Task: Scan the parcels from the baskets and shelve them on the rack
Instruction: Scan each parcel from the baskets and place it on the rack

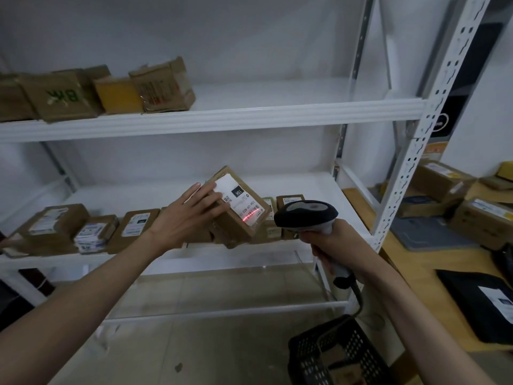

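The left hand (191, 211) grasps a small cardboard parcel (238, 209) from its left side, fingers laid over the top face and label, and holds it tilted in the air in front of the middle shelf (305, 190) of the rack (416, 151). The right hand (330, 245) is clenched round the grip of a barcode scanner (305, 213), at 3 o'clock from the parcel; its red line falls across the label's lower edge.

Handling judgement: the parcel appears light, since one hand carries it, and stiff, as a taped carton with firm edges. The paper label looks smooth and may slip under the fingers; take hold across opposite side faces, leaving the barcode uncovered.

At 9 o'clock from the parcel, other labelled parcels (91, 232) lie in a row on the middle shelf; two more stand just behind it at 3 o'clock. The upper shelf (249, 118) holds boxes at 10 o'clock. A black basket (333, 354) stands on the floor at 5 o'clock.
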`<state>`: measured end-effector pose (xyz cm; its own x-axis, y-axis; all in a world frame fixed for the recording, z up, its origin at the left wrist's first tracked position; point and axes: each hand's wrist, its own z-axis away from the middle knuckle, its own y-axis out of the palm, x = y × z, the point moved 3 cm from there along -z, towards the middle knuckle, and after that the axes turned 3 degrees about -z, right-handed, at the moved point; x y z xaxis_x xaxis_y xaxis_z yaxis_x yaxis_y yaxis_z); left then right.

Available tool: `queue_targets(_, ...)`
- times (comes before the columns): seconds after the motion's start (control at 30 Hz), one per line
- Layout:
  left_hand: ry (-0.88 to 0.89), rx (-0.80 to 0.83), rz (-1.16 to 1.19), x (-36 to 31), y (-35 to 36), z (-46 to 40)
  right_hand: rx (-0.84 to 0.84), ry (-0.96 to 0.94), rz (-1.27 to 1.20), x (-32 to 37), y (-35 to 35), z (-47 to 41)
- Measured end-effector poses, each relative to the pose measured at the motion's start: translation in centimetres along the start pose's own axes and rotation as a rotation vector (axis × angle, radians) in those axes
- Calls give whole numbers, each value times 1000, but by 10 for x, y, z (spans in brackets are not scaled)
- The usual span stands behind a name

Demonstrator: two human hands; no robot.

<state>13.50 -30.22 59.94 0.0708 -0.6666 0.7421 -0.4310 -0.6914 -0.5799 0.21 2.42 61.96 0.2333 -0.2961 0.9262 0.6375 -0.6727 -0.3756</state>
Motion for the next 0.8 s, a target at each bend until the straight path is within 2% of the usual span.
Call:
queue_targets(0.27, -135, -102, 149, 23, -34, -10, -128, -174, -159, 30, -3, -16)
queue_targets(0.6, -357, -309, 288, 90, -95, -43, -261, -308, -525, 96, -8, -46)
queue_targets(0.7, -472, -311, 357, 104, -111, -64, -273, -355, -622, 117, -3, -59)
queue_targets(0.8, -512, -277, 418, 119, -113, -82, -322, -369, -724, 139, -2, -79)
